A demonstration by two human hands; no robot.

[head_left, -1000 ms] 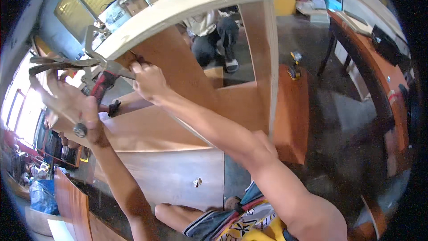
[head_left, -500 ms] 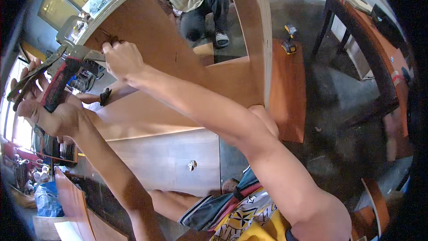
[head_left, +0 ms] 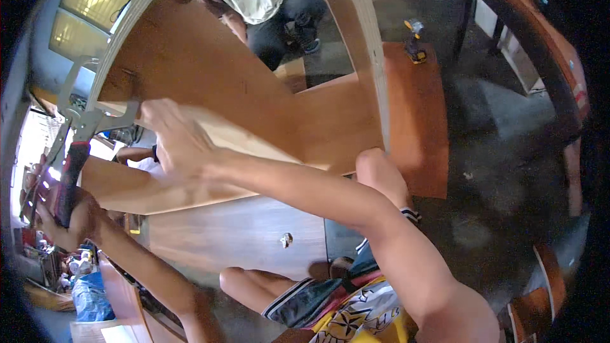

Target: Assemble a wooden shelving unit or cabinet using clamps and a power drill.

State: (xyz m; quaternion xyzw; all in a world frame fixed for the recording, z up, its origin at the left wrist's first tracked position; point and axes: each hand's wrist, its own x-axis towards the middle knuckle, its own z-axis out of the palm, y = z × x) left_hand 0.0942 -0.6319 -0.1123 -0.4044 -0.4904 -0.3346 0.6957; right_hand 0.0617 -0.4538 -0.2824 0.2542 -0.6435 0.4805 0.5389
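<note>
At the far left my left hand [head_left: 71, 219] is wrapped round the red-and-black handle of a locking C-clamp [head_left: 79, 146]. The clamp's metal jaws reach up over the left edge of a large brown wooden panel [head_left: 197, 57], part of a box-like frame. Just right of the jaws is my right hand [head_left: 176, 136], smeared by motion, its fingers unclear. It hovers before the panel and a paler board [head_left: 248, 140] that runs slanting behind my forearm. I cannot tell whether it touches either.
Another person [head_left: 264, 9] crouches beyond the frame. A yellow-and-black cordless drill [head_left: 415, 44] stands on a reddish board [head_left: 413, 127] to the right. A dark-legged table [head_left: 527, 44] is at far right, a blue plastic bag [head_left: 92, 298] at lower left. A small crumpled scrap [head_left: 286, 240] lies on a greyish board [head_left: 222, 235].
The clamp has swung more upright, and my left hand has dropped lower with its handle. My right hand has moved down, away from the panel's upper left. The crouching person has shifted.
</note>
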